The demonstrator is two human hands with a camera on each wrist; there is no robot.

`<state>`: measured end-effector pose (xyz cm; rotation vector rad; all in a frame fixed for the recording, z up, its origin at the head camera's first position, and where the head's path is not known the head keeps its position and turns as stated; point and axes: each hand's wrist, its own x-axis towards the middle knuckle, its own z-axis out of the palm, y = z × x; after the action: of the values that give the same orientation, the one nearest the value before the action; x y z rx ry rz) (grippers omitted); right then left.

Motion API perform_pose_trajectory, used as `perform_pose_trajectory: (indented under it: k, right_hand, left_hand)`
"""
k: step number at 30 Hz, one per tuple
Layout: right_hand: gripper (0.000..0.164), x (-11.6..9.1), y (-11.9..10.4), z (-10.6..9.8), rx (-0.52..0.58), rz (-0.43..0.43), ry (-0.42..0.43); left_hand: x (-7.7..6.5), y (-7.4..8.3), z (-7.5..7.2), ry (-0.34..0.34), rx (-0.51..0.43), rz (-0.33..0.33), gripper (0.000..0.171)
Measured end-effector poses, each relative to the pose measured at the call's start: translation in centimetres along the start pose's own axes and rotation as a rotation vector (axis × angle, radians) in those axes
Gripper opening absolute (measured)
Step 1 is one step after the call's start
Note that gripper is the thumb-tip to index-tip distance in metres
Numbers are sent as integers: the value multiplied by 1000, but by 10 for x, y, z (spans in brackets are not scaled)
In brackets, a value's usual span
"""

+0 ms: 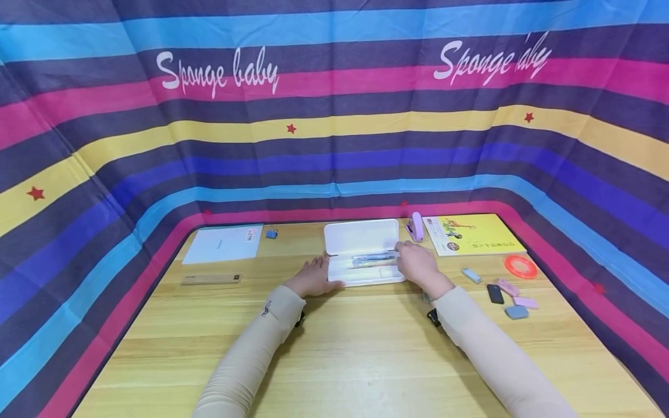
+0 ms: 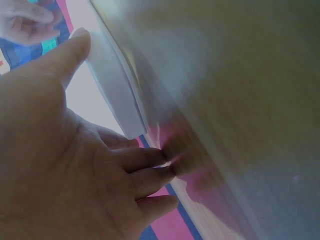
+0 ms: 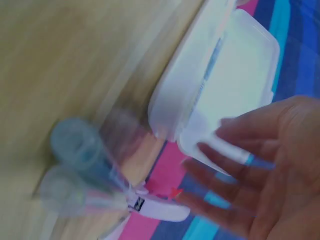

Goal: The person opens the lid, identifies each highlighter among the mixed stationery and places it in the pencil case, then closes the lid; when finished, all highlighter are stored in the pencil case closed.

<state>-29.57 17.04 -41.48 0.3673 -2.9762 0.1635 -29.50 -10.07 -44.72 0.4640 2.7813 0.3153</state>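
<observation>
A white pencil case stands with its lid raised at the back. Several slim pens lie inside it. My left hand is at the case's left end, its thumb against the near side and its other fingers loosely extended past the corner. At the opposite end my right hand hovers with fingers spread beside the lid; the right wrist view shows nothing between them. Two clear cylindrical containers, blurred there, are mostly hidden by the right arm in the head view.
Behind the right hand stand a purple stapler and a yellow book. An orange ring and several erasers lie farther right. On the left are a white booklet, a wooden ruler and a blue sharpener.
</observation>
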Motion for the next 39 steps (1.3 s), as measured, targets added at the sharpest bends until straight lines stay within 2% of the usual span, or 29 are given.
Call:
perform_pose_trajectory:
  k: [5,7,10,18,31,39]
  right_hand:
    - [29,-13,14,-8,-40,194,-190]
    - [20,-17,19,-9,-51,227,-253]
    - [11,-22,25,-10,-55,240,-298]
    - [16,-30,32,-10,6,306,-307]
    - [17,-37,39,-4,38,312,-284]
    - [21,-40,43,-2,69,330,-292]
  left_hand:
    - [0,0,0,2,3,0,101]
    - [0,0,0,4,1,2,100]
    - [0,-1,-1,7,-7,4,99]
    - [-1,-2,0,20,5,10,100]
    - [-2,-1,3,43,5,37,100]
    - [0,-1,3,39,-1,28,102]
